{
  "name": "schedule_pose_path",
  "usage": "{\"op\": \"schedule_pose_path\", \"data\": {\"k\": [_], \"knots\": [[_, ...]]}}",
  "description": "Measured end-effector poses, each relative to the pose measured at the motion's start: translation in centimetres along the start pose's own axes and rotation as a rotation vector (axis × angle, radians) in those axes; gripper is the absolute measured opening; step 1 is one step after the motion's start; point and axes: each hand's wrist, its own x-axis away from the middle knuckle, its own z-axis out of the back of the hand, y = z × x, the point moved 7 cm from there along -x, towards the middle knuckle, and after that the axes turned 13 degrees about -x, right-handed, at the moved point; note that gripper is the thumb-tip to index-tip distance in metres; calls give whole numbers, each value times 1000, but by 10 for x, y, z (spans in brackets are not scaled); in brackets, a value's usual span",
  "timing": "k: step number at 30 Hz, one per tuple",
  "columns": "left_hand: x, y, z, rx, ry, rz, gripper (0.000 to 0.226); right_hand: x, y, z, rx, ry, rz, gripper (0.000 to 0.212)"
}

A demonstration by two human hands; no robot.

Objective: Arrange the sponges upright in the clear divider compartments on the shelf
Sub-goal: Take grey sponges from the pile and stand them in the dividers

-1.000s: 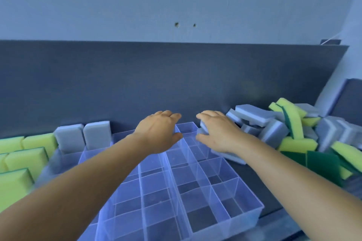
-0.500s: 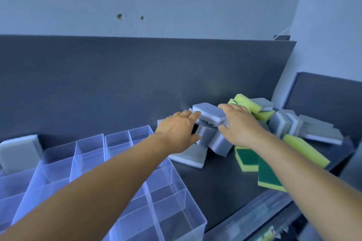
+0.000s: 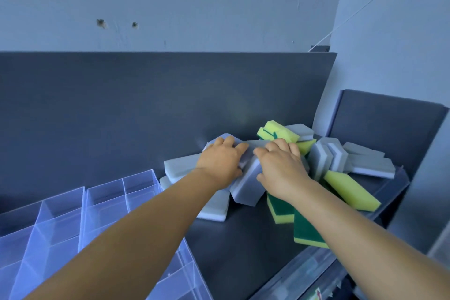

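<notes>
A loose pile of sponges lies on the dark shelf (image 3: 243,251) to the right of the clear divider (image 3: 123,179), whose visible compartments hold nothing. My left hand (image 3: 220,163) curls over a grey sponge (image 3: 227,137) at the pile's left. My right hand (image 3: 281,169) presses down on the pile's middle, fingers and thumb closed around a grey sponge (image 3: 258,144). A tilted grey sponge (image 3: 248,186) leans between my wrists. Yellow-green sponges (image 3: 350,190) and more grey sponges (image 3: 370,163) lie to the right.
A dark back panel (image 3: 146,117) rises behind the shelf, and a dark side panel (image 3: 389,129) closes off the right end. A flat grey sponge (image 3: 181,168) lies between the divider and the pile. A clear bin (image 3: 304,273) sits below the shelf's front edge.
The view swung right, away from the divider and its standing sponges. Both hands moved from above the divider onto the sponge pile and closed over grey sponges.
</notes>
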Motion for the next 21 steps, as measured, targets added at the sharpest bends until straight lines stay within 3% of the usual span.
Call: {"op": "schedule_pose_path", "data": {"k": [5,11,16,21], "knots": [[0,1,6,-35,65,-3,31,-1,1,2,-39,-4,35,30],[-1,1,-4,-129,-5,-21,54,4,-1,3,-57,-23,86,28],[0,-3,2,-73,111,83,25,12,-1,12,-126,1,87,33],[3,-12,3,-47,167,93,18,20,2,23,-181,25,61,39]]}}
